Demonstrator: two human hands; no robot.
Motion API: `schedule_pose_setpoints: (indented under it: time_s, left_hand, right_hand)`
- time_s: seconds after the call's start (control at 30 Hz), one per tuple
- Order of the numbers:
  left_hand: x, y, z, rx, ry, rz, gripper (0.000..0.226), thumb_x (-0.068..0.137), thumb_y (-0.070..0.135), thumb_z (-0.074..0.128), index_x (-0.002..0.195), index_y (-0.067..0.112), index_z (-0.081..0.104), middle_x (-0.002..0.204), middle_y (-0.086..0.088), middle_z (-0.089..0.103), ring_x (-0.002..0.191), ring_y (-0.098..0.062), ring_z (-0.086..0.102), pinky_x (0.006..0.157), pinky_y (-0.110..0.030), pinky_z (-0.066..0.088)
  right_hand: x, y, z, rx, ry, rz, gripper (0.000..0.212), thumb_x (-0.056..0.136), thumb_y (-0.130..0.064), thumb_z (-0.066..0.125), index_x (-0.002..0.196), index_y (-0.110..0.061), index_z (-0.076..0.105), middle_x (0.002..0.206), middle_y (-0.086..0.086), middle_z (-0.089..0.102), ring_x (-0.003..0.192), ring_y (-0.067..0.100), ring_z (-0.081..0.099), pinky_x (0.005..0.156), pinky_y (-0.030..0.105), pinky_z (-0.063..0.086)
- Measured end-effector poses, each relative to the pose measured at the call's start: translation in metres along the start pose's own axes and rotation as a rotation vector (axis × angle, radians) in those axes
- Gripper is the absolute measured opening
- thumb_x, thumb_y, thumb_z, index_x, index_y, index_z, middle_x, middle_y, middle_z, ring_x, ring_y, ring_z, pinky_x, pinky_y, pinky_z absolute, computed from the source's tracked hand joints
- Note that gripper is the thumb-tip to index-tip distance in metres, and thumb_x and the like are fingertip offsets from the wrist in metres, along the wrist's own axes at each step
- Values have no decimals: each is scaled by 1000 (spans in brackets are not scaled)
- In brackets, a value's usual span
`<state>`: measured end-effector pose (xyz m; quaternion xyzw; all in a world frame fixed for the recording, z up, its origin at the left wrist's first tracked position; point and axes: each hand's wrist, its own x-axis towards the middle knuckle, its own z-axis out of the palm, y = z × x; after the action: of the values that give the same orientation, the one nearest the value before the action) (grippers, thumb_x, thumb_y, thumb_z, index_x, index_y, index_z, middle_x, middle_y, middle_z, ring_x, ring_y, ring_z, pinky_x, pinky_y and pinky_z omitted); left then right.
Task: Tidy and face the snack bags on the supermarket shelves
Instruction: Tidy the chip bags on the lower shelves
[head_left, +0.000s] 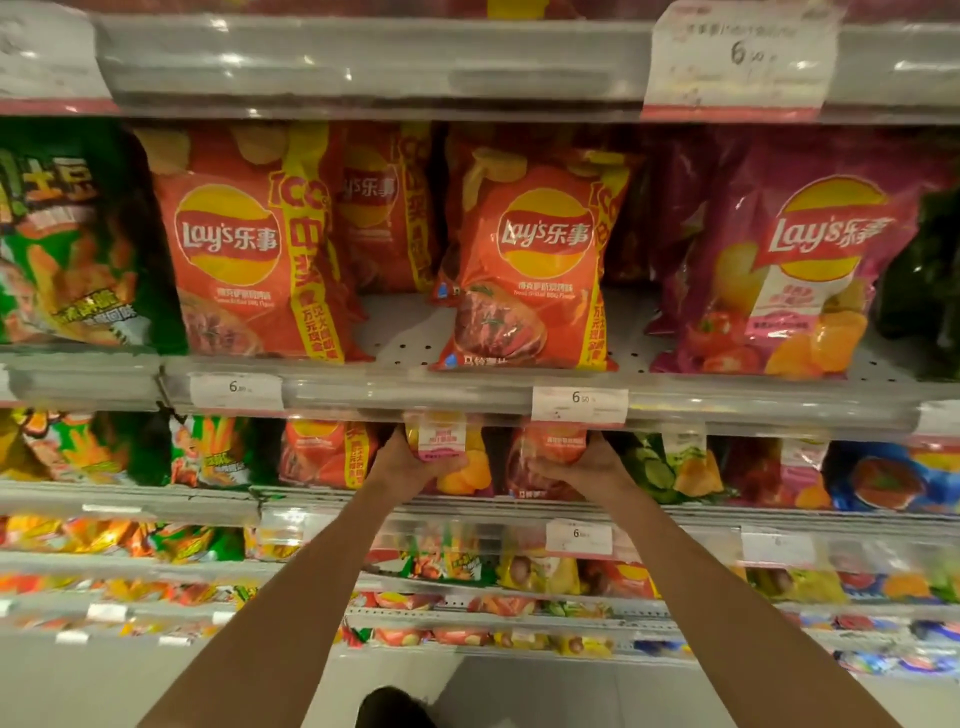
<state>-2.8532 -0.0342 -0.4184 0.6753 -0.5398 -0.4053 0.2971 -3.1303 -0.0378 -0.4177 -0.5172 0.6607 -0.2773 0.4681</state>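
Both arms outstretched, hands (415, 465) (582, 467) around two shelved snack bags (457, 467)

"Lay's 乐事" stands on the red bags (244, 244) and the purple bag (810, 260); price tags (579, 405) read "6".

I see a white metal shelf with little holes (395, 332). Shiny red chip bags (244, 249) stand on it, with a purple-pink chip bag (789, 270) beside them. A green snack bag (67, 244) stands at the left end.

Left hand (415, 465) on tomato bag (457, 467); right hand (582, 467) on BBQ bag (545, 457) beside it; both under upper shelf (467, 389).
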Motion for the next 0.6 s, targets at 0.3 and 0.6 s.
schedule_pose_setpoints:
  time_s: [0.3, 0.6]
  left_hand:
    - [-4, 5, -2, -30, 48, -75, 57, 62, 35, 94, 111, 16, 71, 106, -2, 73, 99, -18, 67, 92, -34, 54]
    - [-11, 8, -6, -123, 106, -116, 55, 61, 21, 95, 110, 9, 72, 107, -11, 74, 102, -26, 68, 91, -39, 55]
  right_hand:
    - [-18, -12, 8, -178, 180, 31, 77, 62, -55, 91, 122, -15, 67, 121, 7, 73, 115, 22, 67, 100, 29, 52]
    - [-50, -34, 6, -221, 342, -76, 76, 62, -62, 88, 119, -17, 65, 117, 5, 73, 107, 24, 70, 93, 37, 57]
